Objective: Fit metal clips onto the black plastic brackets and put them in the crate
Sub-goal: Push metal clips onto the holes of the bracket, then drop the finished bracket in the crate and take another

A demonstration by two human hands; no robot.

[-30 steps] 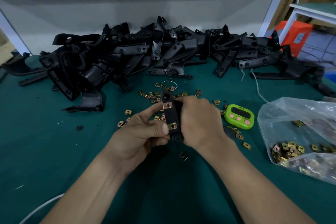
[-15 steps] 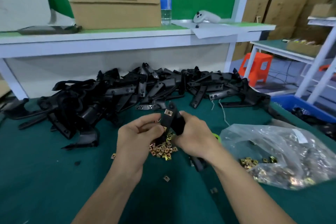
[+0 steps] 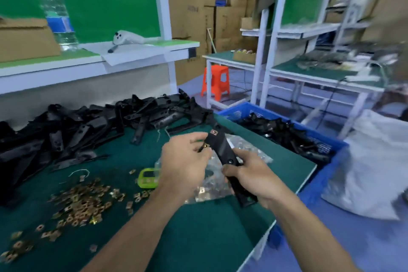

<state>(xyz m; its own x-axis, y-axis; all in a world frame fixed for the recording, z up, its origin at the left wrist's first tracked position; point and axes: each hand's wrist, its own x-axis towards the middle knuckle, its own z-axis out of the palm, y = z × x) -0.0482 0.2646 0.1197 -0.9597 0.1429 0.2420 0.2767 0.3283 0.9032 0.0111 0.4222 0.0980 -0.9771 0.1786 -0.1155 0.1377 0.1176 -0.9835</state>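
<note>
A black plastic bracket (image 3: 223,150) with a brass metal clip (image 3: 213,132) on its upper end is held above the green table. My right hand (image 3: 254,175) grips its lower part. My left hand (image 3: 183,161) curls round its left edge, where a second clip (image 3: 206,145) shows at my fingertips. The blue crate (image 3: 331,139) stands beside the table's right edge and holds several black brackets. Loose brass clips (image 3: 81,201) lie scattered on the table at the left. A pile of black brackets (image 3: 88,126) lies at the back.
A clear plastic bag of clips (image 3: 212,185) lies under my hands, a green timer (image 3: 148,178) beside it. A water bottle (image 3: 55,11) and a cardboard box (image 3: 24,40) stand on the back shelf. An orange stool (image 3: 215,81), white racks and a white sack (image 3: 375,168) are at the right.
My view has swung up and to the right, bringing the blue crate into sight. Both hands have carried the bracket to the right, towards the table's right edge.
</note>
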